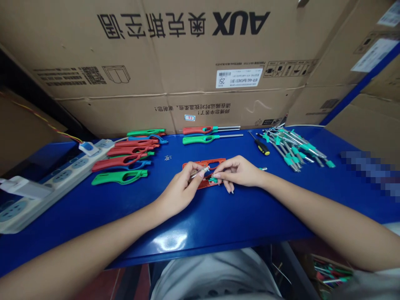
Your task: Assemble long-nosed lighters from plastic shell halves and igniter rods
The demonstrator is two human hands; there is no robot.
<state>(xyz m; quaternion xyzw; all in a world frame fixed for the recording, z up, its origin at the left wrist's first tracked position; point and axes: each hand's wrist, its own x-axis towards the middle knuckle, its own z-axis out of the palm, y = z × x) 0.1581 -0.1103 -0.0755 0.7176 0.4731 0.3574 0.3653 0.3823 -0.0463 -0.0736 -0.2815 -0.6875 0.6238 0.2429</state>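
Observation:
My left hand (179,187) is closed around a small see-through tube with a whitish tip (203,170), gripped between thumb and fingers; most of the tube is hidden. Opposite it, my right hand (237,171) pinches thumb and forefinger together close to that tip, and whatever they hold is too small to make out. Beneath both hands lie the opened red-orange halves of a lighter handle (204,162) on the blue table (193,216). A teal piece with thin pale wire (213,180) shows in the nearer half, just under my right fingertips.
Red, green and blue lighter handles (120,178) lie at left beside a white power strip (59,175). Two long-nosed lighters (203,139) rest at the back. A screwdriver (261,146) and a pile of metal tubes with teal parts (293,148) lie right. A cardboard box (175,58) walls the back.

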